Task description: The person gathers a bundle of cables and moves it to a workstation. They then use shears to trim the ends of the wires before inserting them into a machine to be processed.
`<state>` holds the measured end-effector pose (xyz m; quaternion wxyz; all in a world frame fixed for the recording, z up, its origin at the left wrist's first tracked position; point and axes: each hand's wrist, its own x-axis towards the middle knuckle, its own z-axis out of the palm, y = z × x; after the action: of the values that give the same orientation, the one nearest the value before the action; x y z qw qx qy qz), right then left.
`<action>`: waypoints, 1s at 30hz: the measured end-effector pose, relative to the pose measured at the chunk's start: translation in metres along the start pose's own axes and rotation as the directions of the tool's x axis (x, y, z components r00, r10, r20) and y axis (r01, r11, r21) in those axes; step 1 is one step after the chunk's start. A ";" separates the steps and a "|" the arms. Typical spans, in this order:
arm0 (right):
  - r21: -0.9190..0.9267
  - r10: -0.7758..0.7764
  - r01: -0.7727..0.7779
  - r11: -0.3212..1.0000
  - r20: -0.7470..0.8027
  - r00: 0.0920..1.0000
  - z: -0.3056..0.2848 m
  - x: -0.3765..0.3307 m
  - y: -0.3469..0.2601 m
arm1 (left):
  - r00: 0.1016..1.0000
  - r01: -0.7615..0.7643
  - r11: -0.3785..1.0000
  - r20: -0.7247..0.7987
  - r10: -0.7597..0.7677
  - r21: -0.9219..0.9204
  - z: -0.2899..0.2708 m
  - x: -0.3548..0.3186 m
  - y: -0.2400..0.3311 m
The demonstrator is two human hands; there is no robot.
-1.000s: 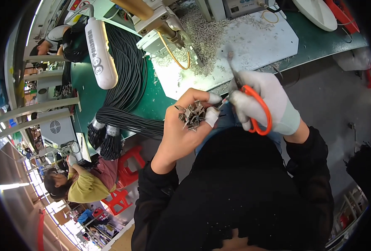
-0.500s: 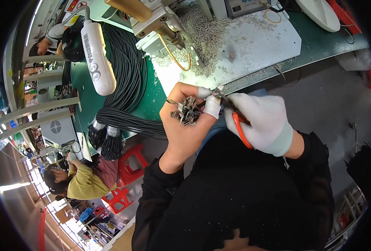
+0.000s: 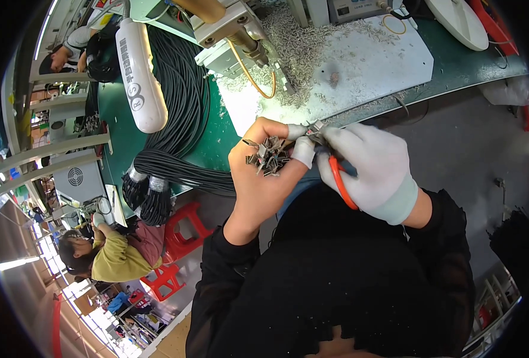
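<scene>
My left hand, bare except for white covers on the thumb and a finger, is closed round a bunch of black cables. Their metal connector ends fan out above the fist. Between its covered fingertips it pinches one cable whose silvery connector points to the right. My right hand, in a white glove, is closed on small orange-handled pliers. Their jaws meet that connector at the fingertips, partly hidden by the glove, so I cannot tell whether they grip it.
Beyond my hands, a machine press stands over a white board strewn with small metal scraps. Thick coils of black cable lie on the green table beside a white lamp. A person in yellow sits at left near red stools.
The gloved hand has tipped slightly, bringing the pliers' jaws and gloved fingertips closer over the pinched connector. My left hand keeps its hold. The whole view has shifted slightly.
</scene>
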<state>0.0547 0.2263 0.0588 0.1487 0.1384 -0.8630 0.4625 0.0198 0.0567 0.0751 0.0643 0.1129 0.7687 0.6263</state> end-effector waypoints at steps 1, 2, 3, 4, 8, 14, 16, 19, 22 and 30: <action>-0.111 -0.033 0.028 0.993 -0.042 0.999 0.003 0.001 0.001 | 1.000 0.002 1.000 -0.002 -0.002 -0.001 0.001 0.000 -0.002; -0.165 -0.051 0.040 0.986 -0.060 0.997 0.003 0.001 0.001 | 1.000 -0.017 1.000 -0.012 0.017 0.026 0.002 -0.001 -0.005; -0.219 -0.069 0.051 0.974 -0.079 0.994 0.003 0.002 0.001 | 0.999 -0.036 0.998 -0.021 0.037 0.054 0.003 -0.002 -0.007; -0.116 0.001 -0.001 0.993 -0.001 1.000 0.001 0.002 0.001 | 0.998 -0.054 0.995 -0.027 0.056 0.080 0.003 -0.001 -0.010; 0.199 0.193 -0.246 0.949 0.251 0.949 -0.001 0.000 0.005 | 0.939 0.340 0.909 0.145 -0.313 -0.243 -0.007 0.010 -0.009; 0.334 0.268 -0.378 0.864 0.331 0.905 0.005 -0.014 0.024 | 0.892 0.450 0.831 0.216 -0.398 -0.327 -0.036 0.014 -0.048; 0.333 0.366 -0.489 0.806 0.369 0.854 -0.002 0.003 0.028 | 0.895 0.440 0.775 0.153 -0.419 -0.454 -0.058 0.025 -0.072; 0.316 0.545 -0.694 0.647 0.444 0.711 -0.005 0.032 0.040 | 0.898 0.433 0.757 0.162 -0.409 -0.488 -0.053 0.051 -0.066; 0.367 0.412 -0.547 0.752 0.385 0.825 0.012 0.070 0.061 | 0.896 0.441 0.752 0.192 -0.401 -0.490 -0.048 0.077 -0.071; 0.457 0.354 -0.647 0.610 0.574 0.739 0.031 0.113 0.085 | 0.905 0.400 0.891 0.243 -0.348 -0.213 -0.050 0.104 -0.070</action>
<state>-0.0849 0.2343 0.0221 -0.2389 0.0232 -0.6685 0.7039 -0.0990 0.0220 0.0214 0.2746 0.0146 0.6777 0.6820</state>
